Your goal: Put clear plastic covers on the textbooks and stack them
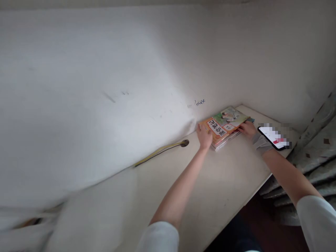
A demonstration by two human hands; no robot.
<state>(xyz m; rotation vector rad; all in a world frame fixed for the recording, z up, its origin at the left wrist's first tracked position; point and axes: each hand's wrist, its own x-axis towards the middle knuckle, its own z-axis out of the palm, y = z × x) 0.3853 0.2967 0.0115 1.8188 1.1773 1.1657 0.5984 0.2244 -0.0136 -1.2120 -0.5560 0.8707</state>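
A stack of books (219, 120) lies on the desk beside the wall, topped by one with an orange and green illustrated cover. My left hand (204, 135) grips the near left end of the stack, thumb and fingers spread along its edge. On the opposite side, my right hand (248, 129) is closed at the books' right edge, its fingertips partly hidden against them. Clear plastic-looking covers show at the lower edge of the pile. A grey band (261, 144) wraps my right wrist.
Right of my hand, a phone (270, 138) with a lit screen lies on the desk (162, 189). Yellow and black cables (157, 151) run along the wall into a round hole (185, 143). A patterned curtain (312, 157) hangs beyond the desk's right edge.
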